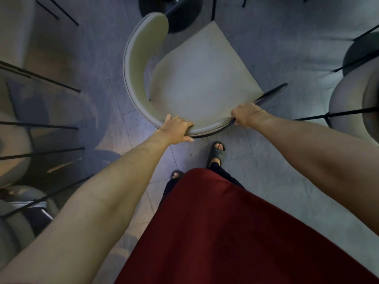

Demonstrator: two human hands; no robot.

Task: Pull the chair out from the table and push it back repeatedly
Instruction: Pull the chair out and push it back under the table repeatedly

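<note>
A grey upholstered chair [196, 78] with a curved backrest and black metal frame stands on the tiled floor right in front of me. My left hand [176, 130] grips the top edge of the curved backrest at its near left part. My right hand [246, 115] is closed on the near right end of the backrest, where the black frame bar comes out. The table's round black pedestal base [174, 9] is at the top, just beyond the chair. The tabletop itself is not in view.
Other grey chairs with thin black legs stand at the left [18, 140] and at the right [352, 103]. My feet in dark slippers [216, 153] stand on the floor just behind the chair. My red shirt fills the bottom of the view.
</note>
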